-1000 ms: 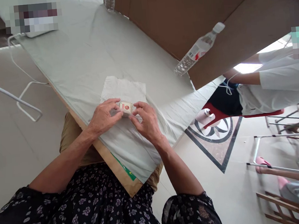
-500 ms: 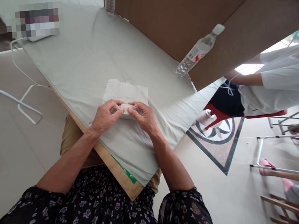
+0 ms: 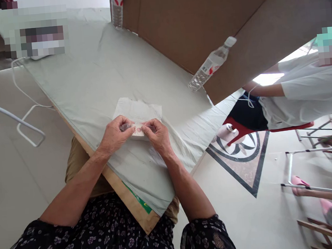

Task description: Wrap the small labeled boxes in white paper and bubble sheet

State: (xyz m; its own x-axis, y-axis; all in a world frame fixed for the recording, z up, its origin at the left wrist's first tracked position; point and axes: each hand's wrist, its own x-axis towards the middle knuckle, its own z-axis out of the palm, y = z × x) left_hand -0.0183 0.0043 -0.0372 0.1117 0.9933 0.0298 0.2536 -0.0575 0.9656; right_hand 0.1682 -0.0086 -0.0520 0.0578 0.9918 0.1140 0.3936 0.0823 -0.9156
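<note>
My left hand (image 3: pixel 113 136) and my right hand (image 3: pixel 159 136) meet near the table corner, thumbs and fingers pinching a small whitish packet (image 3: pixel 138 131) between them. Faint reddish marks show on its top. Clear, crinkled film seems to stick out at both sides, partly covered by my fingers. What the packet contains cannot be made out. Just beyond my fingertips, a white paper sheet (image 3: pixel 141 109) lies on the pale tablecloth (image 3: pixel 93 88). More thin clear plastic (image 3: pixel 155 156) rests on the cloth beside my right wrist.
A brown cardboard panel (image 3: pixel 172 27) stands across the table's far side. One clear bottle (image 3: pixel 209 67) leans at its right end, and another bottle (image 3: pixel 118 12) stands at its left. White cables (image 3: pixel 23 121) hang at the left edge. A person in a white sleeve (image 3: pixel 304 85) sits at right.
The whole scene sits slightly lower in the picture as the camera has shifted. My fingertips have changed position a little on the packet, and both hands still grip it.
</note>
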